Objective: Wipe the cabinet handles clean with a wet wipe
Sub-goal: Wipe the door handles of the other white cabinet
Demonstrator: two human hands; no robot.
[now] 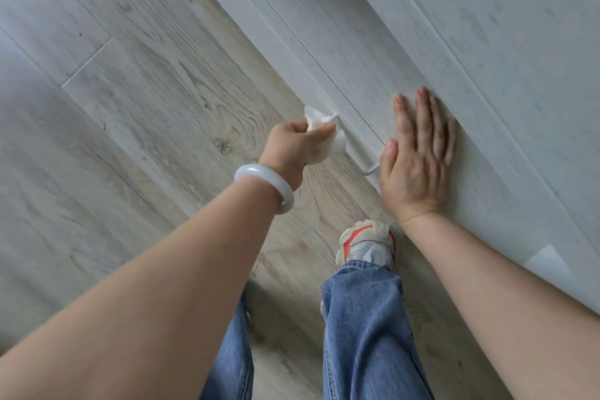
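1. Head view: the left hand [297,140] has its fingers curled around a white wet wipe [328,136] and holds it wrapped on the far end of a thin metal handle [360,156] on the pale cabinet door [341,52].
2. The right hand [417,159] lies flat on the cabinet just right of the handle, fingers straight and a little spread, thumb near the handle's near end.
3. A white bangle [264,187] sits on the left wrist.
4. Below, blue jeans [367,328] and a sneaker [368,243] stand on the wooden floor [130,107].
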